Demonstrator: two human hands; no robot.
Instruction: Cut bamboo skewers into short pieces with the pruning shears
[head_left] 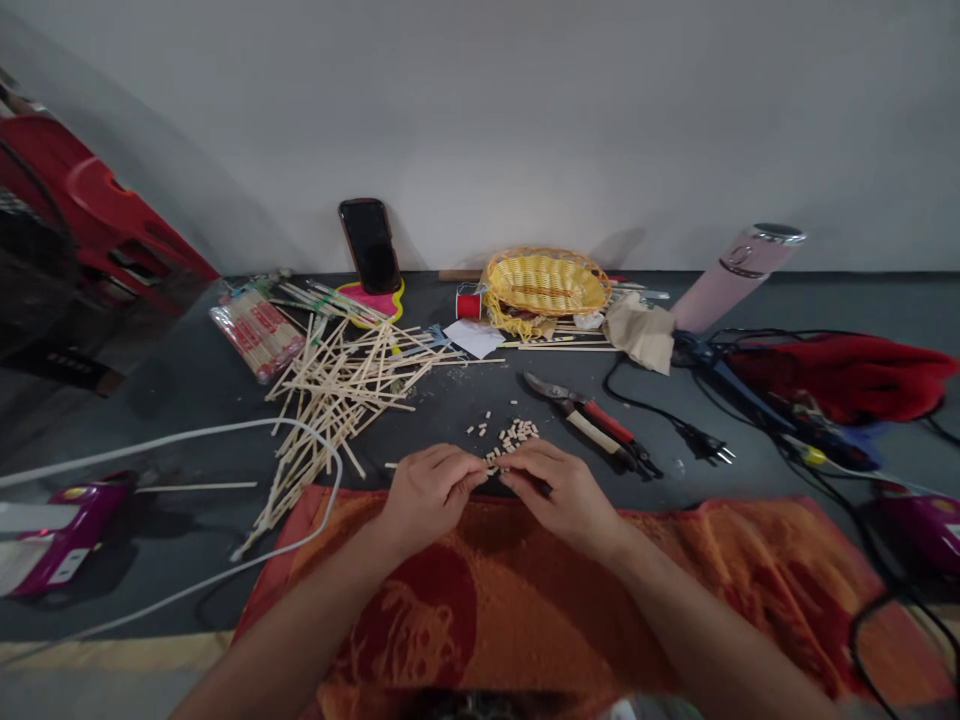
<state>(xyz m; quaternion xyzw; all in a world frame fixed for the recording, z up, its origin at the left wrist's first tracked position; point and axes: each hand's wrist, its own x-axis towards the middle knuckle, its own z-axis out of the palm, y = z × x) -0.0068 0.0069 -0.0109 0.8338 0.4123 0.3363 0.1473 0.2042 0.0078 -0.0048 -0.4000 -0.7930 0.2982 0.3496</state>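
Observation:
My left hand is closed, fingertips pinched together over the near edge of the dark table. A thin wooden stick pokes out to its left and seems to run through its grip. Close beside it, my right hand is closed too, thumb and forefinger meeting the left fingertips. What the right hand pinches is too small to make out. Just beyond the fingertips lies a small heap of short cut stick pieces. Pruning shears with red and pale handles rest to the right of the heap.
Loose wooden sticks spread at left beside a packaged bundle. At the back are a phone, red thread spool, yellow basket and pink bottle. A black plug lies right. An orange towel covers the front.

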